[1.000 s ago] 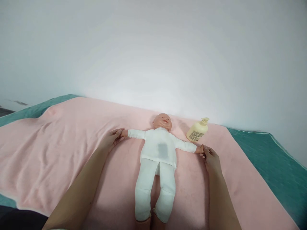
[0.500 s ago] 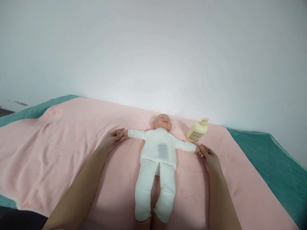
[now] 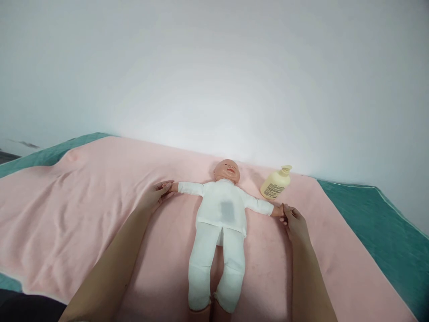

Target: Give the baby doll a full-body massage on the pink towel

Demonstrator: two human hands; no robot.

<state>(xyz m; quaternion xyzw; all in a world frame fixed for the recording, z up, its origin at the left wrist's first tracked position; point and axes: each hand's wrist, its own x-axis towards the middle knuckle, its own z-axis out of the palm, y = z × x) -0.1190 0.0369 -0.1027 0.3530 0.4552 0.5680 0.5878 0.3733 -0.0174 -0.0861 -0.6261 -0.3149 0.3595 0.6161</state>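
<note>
A baby doll (image 3: 208,205) in white cloth top and trousers lies on its back, arms spread wide. A grey square patch shows on its chest. My left hand (image 3: 157,196) pinches the doll's hand at the left, thumb on top. At the right, my right hand (image 3: 295,223) has thumb and fingers closed on the doll's other hand. A pale yellow pump bottle (image 3: 275,183) with dark print stands just beyond that outstretched arm, apart from my right hand.
A pink blanket (image 3: 161,259) lies under the doll, wrinkled at the left. Green quilted cloth (image 3: 375,223) shows past its edges on both sides. A pale wall (image 3: 201,67) rises behind the far edge.
My right thumb and fingers have shifted slightly outward toward the tip of the doll's hand. The doll's body, the bottle and my left hand have hardly moved.
</note>
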